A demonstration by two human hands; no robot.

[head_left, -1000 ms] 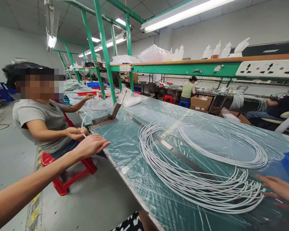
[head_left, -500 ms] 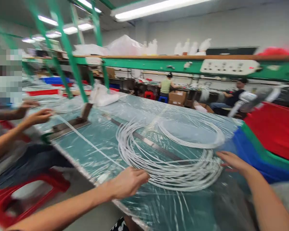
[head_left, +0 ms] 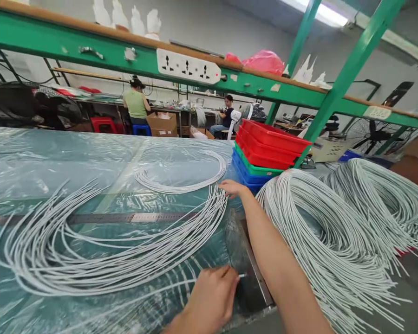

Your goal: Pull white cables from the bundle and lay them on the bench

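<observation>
Near the table's front edge my left hand [head_left: 214,297] is closed around a single white cable [head_left: 153,291]. The cable's short end sticks out to the right of the fist, over a grey metal piece with a raised edge [head_left: 254,273]. Further back, my right hand [head_left: 232,188] reaches to the right-hand ends of a loose, curved bundle of white cables [head_left: 125,266]. Its fingers stretch leftward and appear to touch those ends, with no cable clearly gripped. A smaller curved bundle of cables [head_left: 181,189] lies behind.
A steel ruler [head_left: 149,217] runs under the bundle on the plastic-covered table [head_left: 73,157]. Red, green and blue trays [head_left: 264,146] stand stacked at the right, beside large cable coils [head_left: 320,232]. A green shelf beam with a socket strip [head_left: 188,67] crosses above. Two people sit in the background.
The view has swung right, bringing the large coils into sight. My left hand has moved rightward past the bundle to the metal piece, with the cable. My right hand stays at the bundle's ends.
</observation>
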